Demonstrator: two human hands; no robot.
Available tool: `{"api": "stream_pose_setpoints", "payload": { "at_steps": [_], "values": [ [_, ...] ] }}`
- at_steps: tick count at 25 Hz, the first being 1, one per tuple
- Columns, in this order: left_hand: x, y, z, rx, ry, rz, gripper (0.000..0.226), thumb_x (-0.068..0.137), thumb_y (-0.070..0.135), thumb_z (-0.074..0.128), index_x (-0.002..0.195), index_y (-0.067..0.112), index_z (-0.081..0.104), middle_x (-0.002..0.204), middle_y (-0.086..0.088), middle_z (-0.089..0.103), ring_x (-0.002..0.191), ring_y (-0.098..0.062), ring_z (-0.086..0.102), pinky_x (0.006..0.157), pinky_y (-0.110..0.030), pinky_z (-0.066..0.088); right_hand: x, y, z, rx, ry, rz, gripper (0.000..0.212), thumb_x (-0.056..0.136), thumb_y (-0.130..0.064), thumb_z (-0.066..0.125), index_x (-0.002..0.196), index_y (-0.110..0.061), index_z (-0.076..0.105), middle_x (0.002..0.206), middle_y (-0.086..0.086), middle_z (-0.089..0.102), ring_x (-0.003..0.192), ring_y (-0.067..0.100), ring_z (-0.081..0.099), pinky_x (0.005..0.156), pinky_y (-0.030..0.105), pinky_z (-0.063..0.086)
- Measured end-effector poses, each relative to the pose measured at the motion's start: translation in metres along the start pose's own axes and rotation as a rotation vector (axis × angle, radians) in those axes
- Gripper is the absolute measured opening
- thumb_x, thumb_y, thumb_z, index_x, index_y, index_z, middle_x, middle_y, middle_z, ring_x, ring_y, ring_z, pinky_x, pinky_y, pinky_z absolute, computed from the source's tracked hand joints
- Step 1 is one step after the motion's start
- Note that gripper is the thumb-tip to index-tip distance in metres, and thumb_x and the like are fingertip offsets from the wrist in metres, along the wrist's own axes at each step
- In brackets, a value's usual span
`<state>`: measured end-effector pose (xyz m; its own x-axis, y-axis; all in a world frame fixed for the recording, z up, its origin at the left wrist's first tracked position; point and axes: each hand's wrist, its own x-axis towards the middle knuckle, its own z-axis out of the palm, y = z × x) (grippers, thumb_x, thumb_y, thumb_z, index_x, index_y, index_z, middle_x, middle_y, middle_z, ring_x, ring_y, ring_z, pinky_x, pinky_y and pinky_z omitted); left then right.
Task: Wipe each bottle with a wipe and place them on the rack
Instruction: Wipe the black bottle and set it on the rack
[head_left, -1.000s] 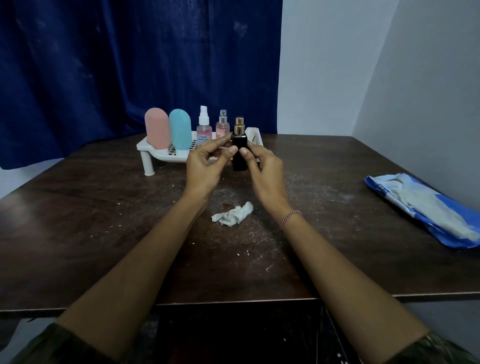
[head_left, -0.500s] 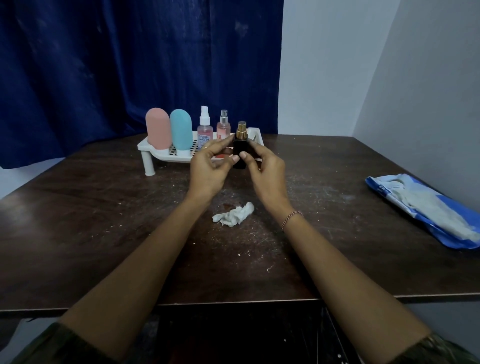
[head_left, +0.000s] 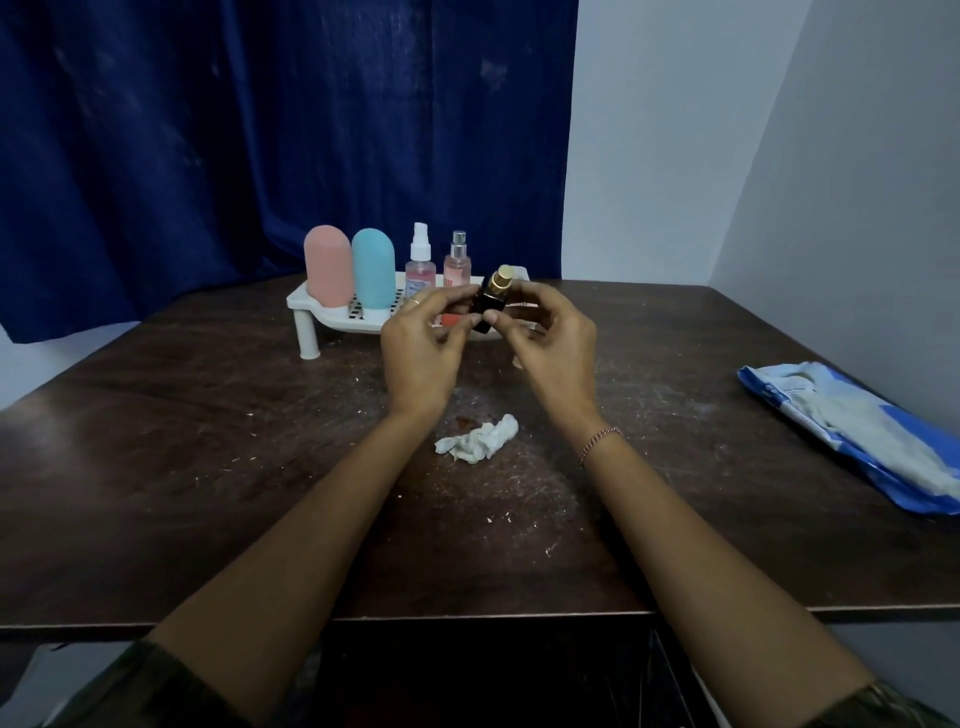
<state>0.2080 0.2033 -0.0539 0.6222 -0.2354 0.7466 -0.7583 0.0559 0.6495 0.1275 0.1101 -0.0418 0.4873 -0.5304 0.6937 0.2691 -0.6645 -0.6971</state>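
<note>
dark table (head_left: 208, 467) with rack (head_left: 322, 306), wipe (head_left: 478, 441), wipe pack (head_left: 857, 431)

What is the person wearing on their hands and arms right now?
A thin gold ring on the left hand, a pinkish beaded bracelet at the right hand's wrist, and dark green patterned sleeves ending near the elbows, leaving both forearms bare.

Both hands (head_left: 488, 343) pinch a tilted black bottle (head_left: 488, 306) before the rack (head_left: 332, 312).

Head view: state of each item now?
Black bottle: tilted, pinched by left hand and right hand.
Pink bottle: upright on rack.
Blue bottle: upright on rack.
Clear spray bottle: upright on rack.
Pink spray bottle: upright on rack.
Wipe: crumpled on table.
Wipe pack: lying on table.
</note>
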Motion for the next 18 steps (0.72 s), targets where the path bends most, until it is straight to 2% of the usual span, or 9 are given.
{"api": "stream_pose_setpoints", "payload": {
  "at_steps": [3,5,8,11,13,18],
  "values": [
    [0.002,-0.005,0.000,0.039,0.029,0.019,0.032,0.085,0.012,0.066,0.117,0.017,0.064,0.111,-0.001,0.068,0.098,-0.009,0.063,0.083,-0.028,0.056,0.008,0.000,0.001,-0.064,-0.019,-0.060,0.032,0.080,-0.017,0.071,0.111,-0.015,0.062,0.105,0.000,0.068,0.093,0.005,0.063,0.081,0.023,0.054],
    [0.003,-0.007,0.001,-0.037,0.014,-0.010,0.033,0.090,0.016,0.061,0.122,0.017,0.061,0.115,0.002,0.066,0.100,-0.009,0.063,0.085,-0.031,0.056,0.022,0.001,0.002,-0.113,-0.050,-0.096,0.032,0.082,-0.018,0.069,0.112,-0.015,0.061,0.106,0.000,0.067,0.095,0.008,0.063,0.083,0.031,0.054],
    [0.003,-0.004,0.003,-0.186,-0.173,-0.109,0.042,0.093,0.020,0.056,0.134,0.018,0.048,0.135,0.002,0.054,0.113,-0.001,0.056,0.093,-0.030,0.052,0.041,0.008,0.005,-0.168,-0.045,-0.085,0.033,0.083,-0.018,0.067,0.116,-0.014,0.060,0.108,0.002,0.067,0.097,0.010,0.062,0.086,0.035,0.053],
    [0.004,-0.010,0.006,-0.275,-0.311,-0.191,0.050,0.093,0.030,0.052,0.140,0.019,0.040,0.148,0.001,0.039,0.133,-0.008,0.039,0.106,-0.038,0.041,0.048,0.022,0.015,-0.182,-0.023,-0.003,0.034,0.084,-0.022,0.066,0.117,-0.015,0.060,0.108,0.002,0.068,0.098,0.012,0.061,0.089,0.038,0.052],
    [0.005,-0.010,0.007,-0.373,-0.362,-0.280,0.051,0.095,0.028,0.049,0.143,0.016,0.036,0.151,-0.002,0.033,0.128,-0.005,0.042,0.104,-0.040,0.044,0.049,0.033,0.020,-0.248,-0.003,0.022,0.035,0.084,-0.027,0.066,0.117,-0.019,0.060,0.105,0.001,0.069,0.097,0.014,0.062,0.091,0.044,0.049],
    [0.006,-0.004,0.007,-0.509,-0.412,-0.387,0.048,0.098,0.012,0.041,0.145,0.008,0.029,0.152,-0.005,0.029,0.105,0.003,0.054,0.096,-0.031,0.049,0.047,0.045,0.024,-0.402,0.013,0.029,0.034,0.085,-0.027,0.064,0.118,-0.020,0.059,0.099,0.004,0.070,0.092,0.020,0.063,0.097,0.047,0.040]
  ]
}}
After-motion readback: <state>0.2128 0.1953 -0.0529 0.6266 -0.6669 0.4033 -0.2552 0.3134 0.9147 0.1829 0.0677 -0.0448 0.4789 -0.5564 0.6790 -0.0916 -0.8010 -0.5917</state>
